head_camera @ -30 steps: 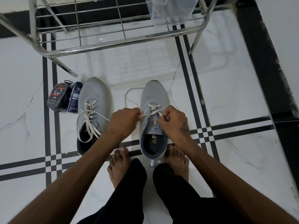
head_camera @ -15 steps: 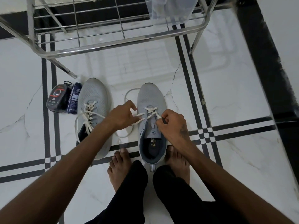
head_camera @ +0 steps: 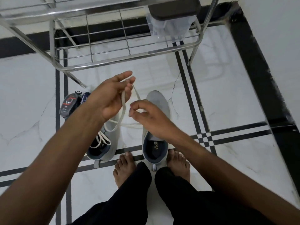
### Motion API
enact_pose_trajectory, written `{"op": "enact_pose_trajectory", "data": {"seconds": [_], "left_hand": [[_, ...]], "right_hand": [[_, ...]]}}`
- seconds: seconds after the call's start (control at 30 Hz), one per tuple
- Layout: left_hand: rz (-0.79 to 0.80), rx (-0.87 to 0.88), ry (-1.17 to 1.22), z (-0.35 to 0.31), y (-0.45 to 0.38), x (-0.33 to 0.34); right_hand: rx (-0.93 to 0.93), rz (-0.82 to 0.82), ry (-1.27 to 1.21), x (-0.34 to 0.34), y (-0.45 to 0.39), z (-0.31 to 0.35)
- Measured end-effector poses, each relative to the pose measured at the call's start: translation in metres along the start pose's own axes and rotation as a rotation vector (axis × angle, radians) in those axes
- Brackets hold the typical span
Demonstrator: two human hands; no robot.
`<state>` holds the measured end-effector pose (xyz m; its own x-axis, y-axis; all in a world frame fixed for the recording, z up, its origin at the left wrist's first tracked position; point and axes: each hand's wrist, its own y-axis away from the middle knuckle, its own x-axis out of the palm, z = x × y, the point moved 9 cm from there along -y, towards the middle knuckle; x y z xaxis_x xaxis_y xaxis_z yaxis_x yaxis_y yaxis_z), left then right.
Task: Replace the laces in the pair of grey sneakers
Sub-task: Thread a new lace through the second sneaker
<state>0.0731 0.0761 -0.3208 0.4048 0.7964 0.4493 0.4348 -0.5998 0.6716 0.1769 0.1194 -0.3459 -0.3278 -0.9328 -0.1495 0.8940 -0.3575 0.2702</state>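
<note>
Two grey sneakers stand on the white floor in front of my bare feet. The right sneaker (head_camera: 158, 101) is partly under my right hand (head_camera: 146, 114), which pinches a white lace (head_camera: 123, 103) between thumb and forefinger. My left hand (head_camera: 110, 95) is raised above the left sneaker (head_camera: 113, 143), palm up, with the same lace held at its fingertips and hanging in a loop below. Loose white laces (head_camera: 101, 141) trail over the left sneaker's opening.
A steel wire rack (head_camera: 113, 60) stands just beyond the shoes, with a clear bag (head_camera: 168, 30) hanging on it. A dark round tin (head_camera: 69, 105) and a blue bottle (head_camera: 85, 97) lie left of the left sneaker. A black floor border (head_camera: 263, 88) runs on the right.
Both hands have lifted off the right sneaker's eyelets. My left hand rose and pulled the lace up and away; the right hand moved up with it.
</note>
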Motion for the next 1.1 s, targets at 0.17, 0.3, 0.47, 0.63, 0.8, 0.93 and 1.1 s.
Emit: {"op": "enact_pose_trajectory", "data": {"seconds": [0.17,0.3,0.47,0.63,0.8,0.93,1.1], "left_hand": [[-0.176,-0.027,0.417,0.017,0.003,-0.014],[-0.211,0.001,0.462,0.014,-0.001,-0.015],[-0.345,0.103,0.144,-0.002,-0.012,-0.077],[-0.404,0.263,-1.509,-0.004,-0.013,-0.097],[0.14,0.676,-1.642,0.057,-0.001,0.004],[0.11,0.545,-1.404,0.067,-0.019,0.006],[0.046,0.539,-1.505,0.075,-0.039,-0.018]], "right_hand": [[0.113,0.133,-0.209,0.0,0.014,-0.007],[0.097,0.251,0.025,0.024,0.018,-0.013],[0.177,0.104,-0.11,-0.039,0.028,-0.028],[0.146,-0.081,0.333,-0.099,0.024,-0.04],[0.161,-0.097,0.338,-0.078,0.002,-0.048],[0.17,-0.094,0.137,-0.064,-0.002,-0.06],[0.385,-0.159,0.212,-0.076,0.014,-0.11]]}}
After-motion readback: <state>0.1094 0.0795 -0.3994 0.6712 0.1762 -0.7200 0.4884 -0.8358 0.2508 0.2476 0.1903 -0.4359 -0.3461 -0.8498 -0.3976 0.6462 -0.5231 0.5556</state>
